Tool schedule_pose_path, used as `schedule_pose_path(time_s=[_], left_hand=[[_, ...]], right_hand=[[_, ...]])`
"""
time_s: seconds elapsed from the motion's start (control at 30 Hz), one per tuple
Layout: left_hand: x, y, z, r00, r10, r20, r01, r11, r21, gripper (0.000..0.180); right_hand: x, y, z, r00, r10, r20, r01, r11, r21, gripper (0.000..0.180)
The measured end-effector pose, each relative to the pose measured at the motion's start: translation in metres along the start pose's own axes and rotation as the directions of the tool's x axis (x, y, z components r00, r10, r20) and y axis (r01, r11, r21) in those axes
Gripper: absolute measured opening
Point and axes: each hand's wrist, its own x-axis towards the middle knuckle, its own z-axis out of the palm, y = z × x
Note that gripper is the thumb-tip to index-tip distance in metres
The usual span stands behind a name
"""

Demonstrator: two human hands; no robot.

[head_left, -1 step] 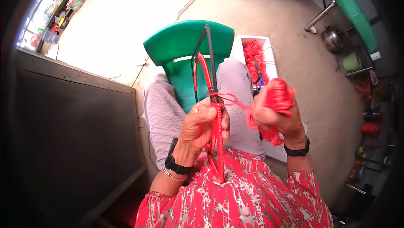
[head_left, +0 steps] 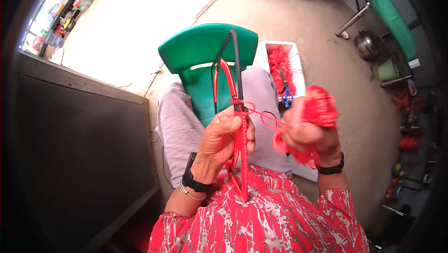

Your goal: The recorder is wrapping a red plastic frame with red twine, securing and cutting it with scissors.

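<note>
My left hand (head_left: 219, 134) is closed around a dark metal frame (head_left: 237, 61), the thumb pressing where a red braided covering (head_left: 245, 159) begins. That covering runs along the near part of the frame to my lap. A second, curved bar of the frame carries a red covering (head_left: 226, 73) with a lighter line along it. To the right, my right hand (head_left: 310, 138) is closed on a bundle of red cord (head_left: 320, 107), which bulges above and below the fist. Between the hands stretches a looped, twisted strand (head_left: 268, 118), joined to the frame just above my left fingers.
In front of my knees stands a green chair (head_left: 207, 40). A white box (head_left: 300, 73) beside my right knee holds red cord (head_left: 279, 59) and blue-handled scissors (head_left: 288, 98). A dark panel (head_left: 84, 127) rises at left. A metal pot (head_left: 367, 45) and green stool (head_left: 394, 22) are at right.
My right hand has moved slightly right with the cord bundle, and the strand now shows wider loops. More of the scissors shows. My left hand stays on the frame.
</note>
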Motion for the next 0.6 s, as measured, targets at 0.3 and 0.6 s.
schedule_pose_path(time_s=[0.3, 0.6], left_hand=[[0.019, -0.032, -0.004, 0.993, -0.038, -0.114, 0.058, 0.984, 0.168, 0.036], [0.024, -0.042, -0.020, 0.969, -0.215, 0.119, 0.238, 0.942, -0.238, 0.037]], right_hand=[[-0.004, -0.027, 0.041, 0.948, -0.098, 0.303, 0.041, 0.981, 0.189, 0.030], [-0.028, -0.015, 0.037, 0.859, -0.287, 0.423, 0.266, 0.958, 0.111, 0.036]])
